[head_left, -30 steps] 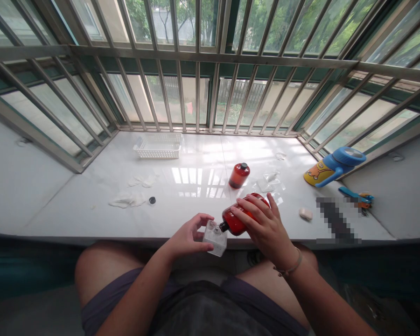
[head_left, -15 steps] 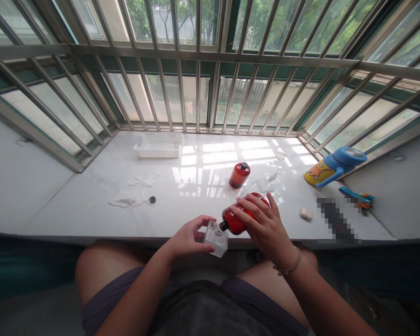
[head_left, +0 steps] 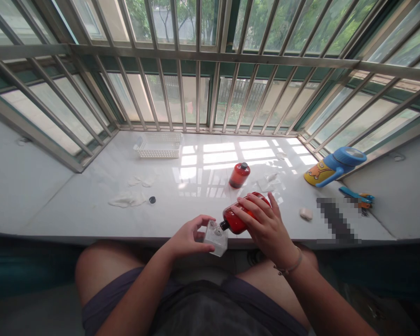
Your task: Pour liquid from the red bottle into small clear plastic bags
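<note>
My left hand (head_left: pixel 190 237) is closed on a small clear bottle (head_left: pixel 217 241) with squared sides, held tilted at the front edge of the ledge. In my right hand (head_left: pixel 264 224) is a red bottle (head_left: pixel 234 220), tipped down to the left. Its uncapped black-threaded neck is right at the mouth of the clear bottle; whether liquid flows is too small to tell. Behind it a second red bottle (head_left: pixel 239 176) with a black cap stands upright. A loose black cap (head_left: pixel 152 199) lies to the left, beside a crumpled white tissue or glove (head_left: pixel 128 200).
On the white ledge (head_left: pixel 73 210) are a white plastic basket (head_left: pixel 159 148), clear plastic wrapping (head_left: pixel 268 182), and a small pale case (head_left: pixel 305 214). To the right lie a blue-and-yellow flask (head_left: pixel 334 166), a blue strap (head_left: pixel 357 196) and a pixelated dark object (head_left: pixel 336 220). Metal bars (head_left: pixel 213 57) close off the window.
Almost nothing differs. The red bottle and my right hand have shifted very slightly to the right; the clear bottle stays in my left hand.
</note>
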`<state>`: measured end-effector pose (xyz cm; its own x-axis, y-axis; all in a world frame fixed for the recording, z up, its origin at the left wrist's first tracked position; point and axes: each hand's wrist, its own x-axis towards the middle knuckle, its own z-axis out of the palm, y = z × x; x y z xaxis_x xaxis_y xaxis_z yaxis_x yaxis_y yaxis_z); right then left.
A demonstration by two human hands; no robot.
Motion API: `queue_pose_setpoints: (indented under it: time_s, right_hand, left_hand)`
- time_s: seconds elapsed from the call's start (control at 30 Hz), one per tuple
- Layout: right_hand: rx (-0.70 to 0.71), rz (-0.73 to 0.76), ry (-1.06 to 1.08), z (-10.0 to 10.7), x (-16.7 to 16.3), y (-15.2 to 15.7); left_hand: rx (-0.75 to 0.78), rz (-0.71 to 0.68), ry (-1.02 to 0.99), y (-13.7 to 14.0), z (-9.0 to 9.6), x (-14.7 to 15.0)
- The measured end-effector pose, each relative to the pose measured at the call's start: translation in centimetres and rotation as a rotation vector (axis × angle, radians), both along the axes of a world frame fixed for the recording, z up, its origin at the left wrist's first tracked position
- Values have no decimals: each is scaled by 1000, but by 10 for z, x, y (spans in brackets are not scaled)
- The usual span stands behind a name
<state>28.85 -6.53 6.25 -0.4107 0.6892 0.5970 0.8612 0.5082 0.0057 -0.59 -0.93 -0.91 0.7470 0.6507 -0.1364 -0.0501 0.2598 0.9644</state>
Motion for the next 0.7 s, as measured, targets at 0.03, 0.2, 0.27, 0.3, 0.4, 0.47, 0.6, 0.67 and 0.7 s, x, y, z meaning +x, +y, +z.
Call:
queue_pose_setpoints:
  time_s: [0.03,0.2,0.27,0.3,0.4,0.47,0.6,0.67,0.7]
  right_hand:
    - [0,1,0,0,0,0]
    - [7,3,2,0,0,0]
    - [7,3,2,0,0,0]
    - [7,2,2,0,0,0]
    - [9,0,0,-1,1,1]
    - [9,-2,-7,-1,2,1]
    - [0,-1,-20,-2,3,1]
    - [-2,-2,-20,-2,4,1]
    - [-1,-2,-19,-2,4,1]
  left_hand:
    - [1,0,3,0,0,0]
    - [-5,4,17,0,-1,-1]
    - [-12,7,16,0,-1,-1]
    - [-15,10,14,0,-2,-1]
    - [-23,15,4,1,-2,-1]
    - [-21,18,2,1,-2,-1]
    - [-24,16,4,0,-1,-1]
    - [-25,15,6,0,-1,-1]
    - [-24,17,7,0,-1,-1]
